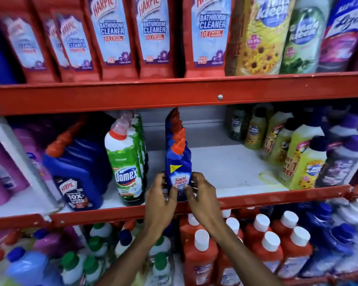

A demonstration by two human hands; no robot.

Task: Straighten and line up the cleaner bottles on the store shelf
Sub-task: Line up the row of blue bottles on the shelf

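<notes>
From the head view, both hands reach up to the middle shelf [236, 200], a red-edged one with a pale deck, and close on the front Sani Fresh bottle [178, 172]. The left hand [161, 196] wraps its fingers round the bottle's left side, thumb on the label, and the right hand [201, 191] does the same on the right side, so each grip is closed on the bottle's lower half. The bottle is blue with an orange angled cap, stands upright at the front lip of the shelf, and heads a single file of like bottles [174, 129] running straight back (their orange caps show one behind the other). Just left of it stands a row of green Domex bottles [128, 162], also upright, and further left a blue Harpic bottle [79, 172] that leans to the right. To the right of the file the deck lies bare up to the yellow Max Kleen bottles [304, 162] near the right end. The shelf above carries red Harpic packs [155, 34], and the shelf below holds orange bottles with white caps [201, 259]
</notes>
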